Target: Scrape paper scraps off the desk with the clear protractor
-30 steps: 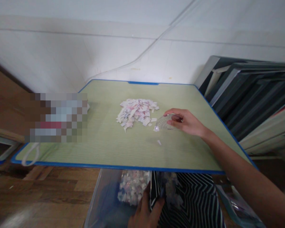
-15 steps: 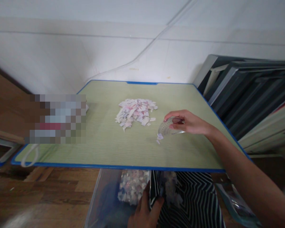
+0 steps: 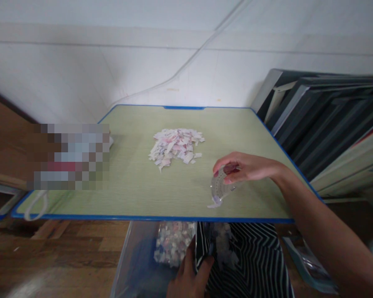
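Note:
My right hand (image 3: 244, 167) is closed on a clear plastic protractor (image 3: 221, 188), tilted with its curved edge down at the tabletop. A few paper scraps (image 3: 216, 202) lie against that edge, close to the table's front rim. Farther back, a pile of torn paper pieces (image 3: 175, 145), white with pink, rests on the pale green table (image 3: 127, 194). Below the front rim, my left hand (image 3: 191, 273) grips the edge of a black-and-white striped cloth bag (image 3: 251, 252). Paper scraps (image 3: 224, 244) lie on the dark striped fabric beside that hand.
Under the table stands a clear plastic bin (image 3: 124, 256) holding a bag of small wrapped pieces (image 3: 173, 244). Dark flat panels (image 3: 326, 107) lean at the right. A blurred-out object (image 3: 77, 157) sits on the table's left side. A cable (image 3: 186, 64) runs along the wall.
My right hand has drawn the protractor toward the front rim, pulling the few scraps along. The paper pile and my left hand stay in place.

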The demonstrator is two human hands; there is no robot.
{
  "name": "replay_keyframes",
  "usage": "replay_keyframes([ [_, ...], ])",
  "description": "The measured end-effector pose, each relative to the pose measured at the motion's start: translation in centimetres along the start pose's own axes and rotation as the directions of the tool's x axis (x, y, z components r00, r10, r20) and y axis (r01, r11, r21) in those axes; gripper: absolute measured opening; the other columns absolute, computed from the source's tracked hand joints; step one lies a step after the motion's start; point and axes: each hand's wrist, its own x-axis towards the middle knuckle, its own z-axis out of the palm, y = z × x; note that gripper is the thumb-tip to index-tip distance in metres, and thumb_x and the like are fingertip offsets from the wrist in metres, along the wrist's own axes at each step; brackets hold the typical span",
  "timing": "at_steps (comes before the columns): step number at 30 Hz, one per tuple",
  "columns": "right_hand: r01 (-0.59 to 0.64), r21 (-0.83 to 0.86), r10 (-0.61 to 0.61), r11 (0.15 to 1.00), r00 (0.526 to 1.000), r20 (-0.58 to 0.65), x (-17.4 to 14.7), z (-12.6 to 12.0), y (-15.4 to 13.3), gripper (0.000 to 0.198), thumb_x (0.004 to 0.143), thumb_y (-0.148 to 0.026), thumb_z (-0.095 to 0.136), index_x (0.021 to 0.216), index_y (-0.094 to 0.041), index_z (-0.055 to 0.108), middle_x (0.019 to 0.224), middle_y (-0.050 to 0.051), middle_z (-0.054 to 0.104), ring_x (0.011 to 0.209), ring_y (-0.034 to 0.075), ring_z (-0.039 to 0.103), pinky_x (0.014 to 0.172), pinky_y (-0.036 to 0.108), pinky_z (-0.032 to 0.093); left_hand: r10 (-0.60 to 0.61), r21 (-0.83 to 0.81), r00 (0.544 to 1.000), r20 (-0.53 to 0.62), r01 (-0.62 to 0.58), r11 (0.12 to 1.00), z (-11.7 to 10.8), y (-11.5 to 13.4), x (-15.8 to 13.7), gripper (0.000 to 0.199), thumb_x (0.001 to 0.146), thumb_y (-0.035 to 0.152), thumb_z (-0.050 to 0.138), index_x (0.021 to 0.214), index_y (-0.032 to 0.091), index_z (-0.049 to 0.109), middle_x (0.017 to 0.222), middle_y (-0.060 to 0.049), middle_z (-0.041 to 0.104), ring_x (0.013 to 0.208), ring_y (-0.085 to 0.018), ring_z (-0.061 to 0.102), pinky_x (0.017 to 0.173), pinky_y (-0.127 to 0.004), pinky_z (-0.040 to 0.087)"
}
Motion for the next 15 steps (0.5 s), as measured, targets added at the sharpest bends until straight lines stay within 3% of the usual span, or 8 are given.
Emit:
replay_keyframes([
  [6,-0.028,0.024,0.025,0.999,0.989,0.143,-0.33,0.25,-0.03,0.027,0.074,-0.028,0.065,0.095,-0.012,0.064,0.063,-0.003,0.05,0.052,0.005,0.036,0.046,0.017,0.029,0.005,0.002,1.0,-0.013,-0.005,1.0,0.23,-0.13,0.0,0.074,0.069,0.001,0.041,0.132,0.04,0.042,0.153,0.0,0.022,0.126,-0.023,0.046,0.093,-0.03,0.047],
  [12,-0.015,-0.014,0.018,1.0,0.985,0.173,-0.43,0.24,-0.01,0.028,0.076,-0.028,0.064,0.098,-0.012,0.064,0.061,-0.004,0.047,0.053,0.005,0.037,0.045,0.016,0.03,0.0,-0.018,1.0,-0.022,0.0,1.0,0.36,-0.27,0.06,0.076,0.066,0.0,0.041,0.13,0.04,0.044,0.153,0.002,0.022,0.127,-0.022,0.045,0.092,-0.028,0.047],
  [15,0.002,-0.021,0.004,1.0,0.968,0.252,-0.59,0.11,-0.16,0.026,0.077,-0.029,0.064,0.096,-0.011,0.064,0.062,-0.003,0.051,0.052,0.005,0.038,0.046,0.016,0.031,-0.003,-0.012,1.0,-0.028,0.003,1.0,0.38,-0.24,0.05,0.076,0.066,-0.001,0.04,0.13,0.04,0.045,0.153,0.002,0.023,0.127,-0.021,0.046,0.092,-0.027,0.047],
])
